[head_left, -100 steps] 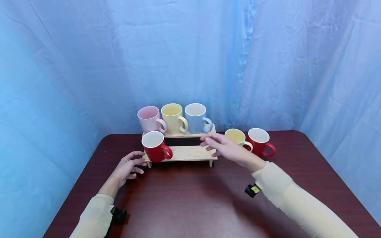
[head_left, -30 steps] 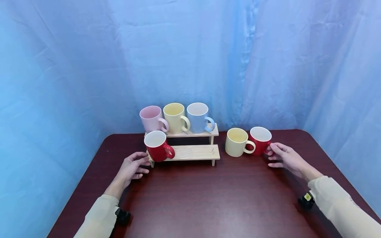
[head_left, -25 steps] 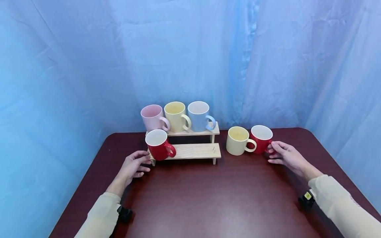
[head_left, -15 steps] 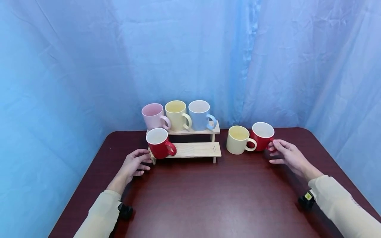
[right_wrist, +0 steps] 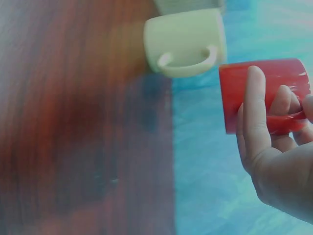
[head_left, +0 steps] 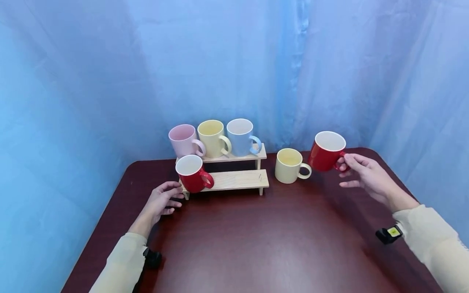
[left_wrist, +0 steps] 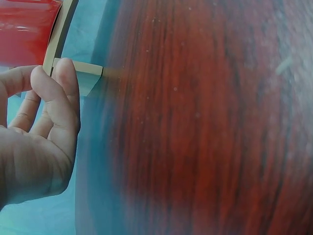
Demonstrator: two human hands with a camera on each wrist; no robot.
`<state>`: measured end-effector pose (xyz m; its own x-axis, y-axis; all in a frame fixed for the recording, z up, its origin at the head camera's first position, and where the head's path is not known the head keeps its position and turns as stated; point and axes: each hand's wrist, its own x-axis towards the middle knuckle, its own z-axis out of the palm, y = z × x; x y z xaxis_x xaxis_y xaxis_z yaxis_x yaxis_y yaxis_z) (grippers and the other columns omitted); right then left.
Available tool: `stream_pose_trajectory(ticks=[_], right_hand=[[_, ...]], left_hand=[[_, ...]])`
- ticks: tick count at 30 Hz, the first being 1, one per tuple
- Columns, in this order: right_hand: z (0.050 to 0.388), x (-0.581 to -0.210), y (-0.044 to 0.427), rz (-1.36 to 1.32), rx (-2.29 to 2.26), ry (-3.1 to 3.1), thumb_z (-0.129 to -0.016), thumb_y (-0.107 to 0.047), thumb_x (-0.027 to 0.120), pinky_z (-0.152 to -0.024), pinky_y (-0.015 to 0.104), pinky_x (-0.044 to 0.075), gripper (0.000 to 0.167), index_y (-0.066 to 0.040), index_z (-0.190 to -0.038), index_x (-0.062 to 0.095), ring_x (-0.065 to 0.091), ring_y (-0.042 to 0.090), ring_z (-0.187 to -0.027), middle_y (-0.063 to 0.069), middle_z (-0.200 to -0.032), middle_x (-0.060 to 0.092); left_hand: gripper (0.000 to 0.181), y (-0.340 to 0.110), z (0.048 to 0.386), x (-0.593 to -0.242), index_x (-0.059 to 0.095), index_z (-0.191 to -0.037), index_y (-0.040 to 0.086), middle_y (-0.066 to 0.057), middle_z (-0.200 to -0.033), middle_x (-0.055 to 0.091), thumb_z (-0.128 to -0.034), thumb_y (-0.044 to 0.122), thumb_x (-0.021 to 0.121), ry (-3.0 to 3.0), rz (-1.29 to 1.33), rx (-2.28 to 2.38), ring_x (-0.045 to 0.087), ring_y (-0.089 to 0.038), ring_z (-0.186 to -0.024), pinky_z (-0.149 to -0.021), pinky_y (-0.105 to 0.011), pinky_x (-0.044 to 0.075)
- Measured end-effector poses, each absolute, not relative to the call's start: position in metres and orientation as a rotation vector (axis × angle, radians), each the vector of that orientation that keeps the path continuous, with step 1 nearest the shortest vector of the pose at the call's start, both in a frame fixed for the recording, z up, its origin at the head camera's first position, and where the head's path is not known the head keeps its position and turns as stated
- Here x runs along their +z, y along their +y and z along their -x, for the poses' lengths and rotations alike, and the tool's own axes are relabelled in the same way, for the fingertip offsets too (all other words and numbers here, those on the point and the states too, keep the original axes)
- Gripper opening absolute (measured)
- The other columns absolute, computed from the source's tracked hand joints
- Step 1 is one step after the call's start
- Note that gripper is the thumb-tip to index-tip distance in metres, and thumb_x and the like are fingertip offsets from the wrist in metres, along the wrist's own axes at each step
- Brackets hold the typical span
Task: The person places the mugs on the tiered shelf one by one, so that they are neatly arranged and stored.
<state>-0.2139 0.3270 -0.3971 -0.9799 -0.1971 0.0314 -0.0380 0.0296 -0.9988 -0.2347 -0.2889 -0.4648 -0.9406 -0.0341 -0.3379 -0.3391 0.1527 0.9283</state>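
Note:
My right hand [head_left: 370,175] pinches the handle of a red mug [head_left: 325,152] with a white inside, raised off the table and slightly tilted. In the right wrist view, fingers [right_wrist: 255,112] lie across the side of this red mug [right_wrist: 269,93]. A pale yellow mug [head_left: 286,169] stands on the table just to its left. My left hand [head_left: 161,203] is at the left end of the lower shelf of a wooden rack [head_left: 238,179], fingers loosely bent; whether they touch the rack I cannot tell. Another red mug [head_left: 191,179] stands on that shelf's left end.
On the rack's upper shelf stand a pink mug [head_left: 183,142], a yellow mug [head_left: 211,142] and a light blue mug [head_left: 239,140], handles to the right. The dark red wooden table [head_left: 256,240] has blue curtains [head_left: 220,61] behind it and at both sides.
My right hand has gone from beside the rack's lower shelf to the right-hand red mug, grasped its handle and lifted it off the table. The left hand stays by the rack.

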Motion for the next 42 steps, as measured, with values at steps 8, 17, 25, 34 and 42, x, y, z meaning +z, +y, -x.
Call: stream_pose_trajectory(ticks=[8,17,25,34,42], right_hand=[[0.199,-0.363,0.323,0.301,-2.120,2.133,-0.109,-0.015,0.046,-0.071,0.043,0.061,0.023,-0.005,-0.120,0.064,0.068,0.020,-0.087,0.007,-0.100,0.064],[0.191,-0.354,0.288,0.443,-2.072,2.054,-0.110,-0.013,0.042,-0.073,0.045,0.060,0.025,-0.003,-0.122,0.062,0.069,0.020,-0.090,0.006,-0.101,0.063],[0.187,-0.352,0.259,0.489,-1.995,2.037,-0.110,-0.014,0.043,-0.073,0.044,0.060,0.023,-0.007,-0.119,0.062,0.068,0.021,-0.092,0.006,-0.098,0.062],[0.199,-0.363,0.207,0.476,-2.002,1.968,-0.109,-0.020,0.048,-0.071,0.044,0.061,0.019,-0.011,-0.114,0.064,0.066,0.021,-0.090,0.005,-0.095,0.060],[0.211,-0.376,0.162,0.435,-1.977,1.943,-0.107,-0.026,0.054,-0.072,0.045,0.060,0.030,0.001,-0.119,0.058,0.063,0.025,-0.090,0.008,-0.096,0.059]], left_hand=[[0.038,-0.281,0.242,-0.464,0.059,-0.131,0.018,-0.012,-0.110,0.071,-0.0991,0.035,0.067,2.172,0.312,1.887,0.071,-0.020,-0.070,-0.060,-0.028,0.056],[0.037,-0.289,0.234,-0.468,0.059,-0.131,0.018,-0.013,-0.109,0.072,-0.0989,0.034,0.068,2.166,0.351,1.903,0.070,-0.019,-0.068,-0.056,-0.027,0.055],[0.035,-0.288,0.235,-0.467,0.059,-0.129,0.018,-0.013,-0.106,0.072,-0.0984,0.033,0.068,2.150,0.354,1.911,0.070,-0.020,-0.068,-0.054,-0.027,0.054],[0.036,-0.293,0.231,-0.463,0.058,-0.130,0.019,-0.014,-0.108,0.071,-0.0996,0.034,0.067,2.176,0.373,1.892,0.070,-0.019,-0.069,-0.055,-0.027,0.054],[0.038,-0.291,0.232,-0.465,0.058,-0.131,0.018,-0.012,-0.105,0.072,-0.0984,0.035,0.068,2.165,0.364,1.893,0.070,-0.020,-0.068,-0.055,-0.027,0.054]])
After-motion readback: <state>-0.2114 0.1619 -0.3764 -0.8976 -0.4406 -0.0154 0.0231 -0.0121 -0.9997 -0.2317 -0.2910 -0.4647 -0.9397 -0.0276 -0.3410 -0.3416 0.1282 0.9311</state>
